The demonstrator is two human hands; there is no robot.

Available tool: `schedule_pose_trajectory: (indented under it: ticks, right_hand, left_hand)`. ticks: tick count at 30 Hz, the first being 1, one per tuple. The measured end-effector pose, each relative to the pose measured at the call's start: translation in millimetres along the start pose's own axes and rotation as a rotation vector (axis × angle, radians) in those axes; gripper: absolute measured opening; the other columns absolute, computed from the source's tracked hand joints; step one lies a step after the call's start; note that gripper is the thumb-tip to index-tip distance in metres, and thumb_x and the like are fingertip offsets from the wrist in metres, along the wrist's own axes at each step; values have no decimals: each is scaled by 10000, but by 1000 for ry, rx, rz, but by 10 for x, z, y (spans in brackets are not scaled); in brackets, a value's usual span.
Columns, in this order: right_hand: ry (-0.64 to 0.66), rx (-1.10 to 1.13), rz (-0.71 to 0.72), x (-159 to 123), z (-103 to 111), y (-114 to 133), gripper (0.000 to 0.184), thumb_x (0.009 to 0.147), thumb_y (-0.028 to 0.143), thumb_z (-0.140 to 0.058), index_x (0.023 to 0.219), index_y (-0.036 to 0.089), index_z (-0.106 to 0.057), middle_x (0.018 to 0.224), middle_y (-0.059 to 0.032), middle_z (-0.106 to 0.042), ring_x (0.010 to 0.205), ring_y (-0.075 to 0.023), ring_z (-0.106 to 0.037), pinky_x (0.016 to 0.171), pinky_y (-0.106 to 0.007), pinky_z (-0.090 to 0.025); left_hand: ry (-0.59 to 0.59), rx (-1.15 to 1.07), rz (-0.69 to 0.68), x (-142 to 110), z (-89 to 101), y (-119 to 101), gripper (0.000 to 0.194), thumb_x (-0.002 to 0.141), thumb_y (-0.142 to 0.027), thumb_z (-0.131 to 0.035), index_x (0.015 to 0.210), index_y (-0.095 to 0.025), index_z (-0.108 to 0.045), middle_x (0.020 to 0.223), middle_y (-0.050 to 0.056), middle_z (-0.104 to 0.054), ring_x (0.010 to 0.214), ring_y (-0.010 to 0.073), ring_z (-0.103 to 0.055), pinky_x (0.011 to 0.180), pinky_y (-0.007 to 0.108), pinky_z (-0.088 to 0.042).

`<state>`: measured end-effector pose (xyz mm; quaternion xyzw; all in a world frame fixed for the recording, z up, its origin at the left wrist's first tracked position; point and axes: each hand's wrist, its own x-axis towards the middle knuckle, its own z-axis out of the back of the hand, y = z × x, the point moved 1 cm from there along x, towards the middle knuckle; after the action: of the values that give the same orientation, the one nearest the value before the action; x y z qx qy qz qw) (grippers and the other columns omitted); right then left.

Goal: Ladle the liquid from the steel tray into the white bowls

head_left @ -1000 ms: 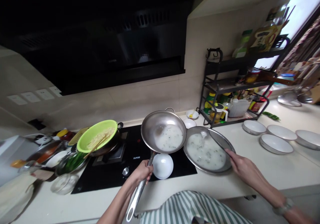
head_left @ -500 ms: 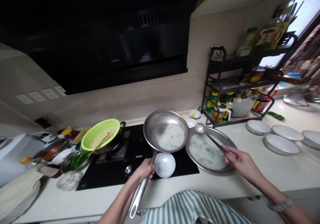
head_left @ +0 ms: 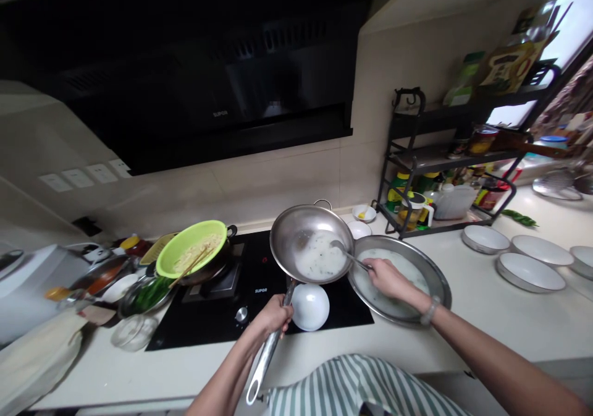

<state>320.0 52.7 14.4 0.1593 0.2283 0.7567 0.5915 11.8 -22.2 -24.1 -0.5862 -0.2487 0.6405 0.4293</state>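
My left hand (head_left: 276, 314) is wrapped around the long metal handle of a steel wok (head_left: 288, 229), which is tilted toward the right. Milky white soup with green bits (head_left: 319, 258) pools in the wok's lower right side. With my right hand (head_left: 385, 277) I grip a ladle (head_left: 341, 246) whose bowl dips over the soup in the wok. Under my right forearm lies a wide steel basin (head_left: 438, 267) of the same white liquid, touching or close against the wok's rim. A white bowl (head_left: 310, 308) stands just below the wok, on the hob's front.
The black hob (head_left: 204, 324) carries a dark pan with a lime-green colander (head_left: 167, 256) of noodles and chopsticks. Several white bowls (head_left: 530, 272) stand at right near a black spice rack (head_left: 419, 162). Greens (head_left: 152, 292) and a glass jar (head_left: 134, 332) crowd the left.
My right hand has moved left from over the basin's right side, carrying the ladle into the wok. My left hand still holds the wok's handle. The view has shifted slightly.
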Motion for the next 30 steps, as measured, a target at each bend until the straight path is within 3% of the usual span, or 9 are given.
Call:
schedule_pose_trajectory:
  ticks: [3, 5, 9, 17, 22, 30]
  right_hand:
    - [87, 234, -142, 38, 6, -21, 303, 744, 69, -436, 899, 113, -693, 619, -55, -635, 604, -162, -578, 603, -248, -406]
    - [114, 431, -287, 35, 37, -35, 325, 738, 74, -428, 958, 106, -665, 525, -6, -568, 447, -117, -459, 473, -231, -331]
    - [128, 674, -449, -27, 150, -6, 352, 738, 111, -477, 1069, 106, -597, 521, 29, -542, 355, -65, -314, 380, -211, -201]
    - [138, 768, -512, -116, 234, 18, 358, 709, 90, -486, 1057, 80, -574, 511, 19, -536, 370, -57, -318, 363, -189, -182]
    - [137, 841, -507, -187, 263, -55, 330, 686, 137, -512, 1003, 128, -604, 548, 12, -548, 396, -68, -350, 366, -190, -201]
    - [53, 949, -518, -441, 568, -296, 460, 630, 197, -582, 1080, 104, -605, 533, 22, -530, 364, -50, -303, 355, -186, -181]
  left_hand:
    - [1, 11, 6, -20, -6, -13, 154, 631, -54, -446, 625, -199, -395, 401, -76, -427, 275, 59, -308, 277, 191, -326]
    - [-2, 19, 14, -32, -8, -25, 151, 637, -54, -446, 634, -197, -397, 408, -77, -430, 278, 57, -312, 280, 188, -326]
    - [-2, 29, 6, -32, -10, -35, 150, 634, -62, -453, 625, -197, -389, 414, -76, -428, 283, 56, -325, 285, 183, -328]
    - [8, 13, -4, 2, 13, 6, 138, 633, -104, -497, 646, -197, -395, 422, -73, -438, 299, 57, -336, 292, 179, -330]
    - [13, 7, -23, 17, 23, 33, 142, 632, -120, -507, 633, -196, -386, 436, -65, -443, 306, 52, -338, 299, 178, -331]
    - [16, 20, -29, 31, 33, 47, 139, 638, -130, -506, 640, -201, -387, 449, -60, -449, 314, 62, -345, 305, 195, -335]
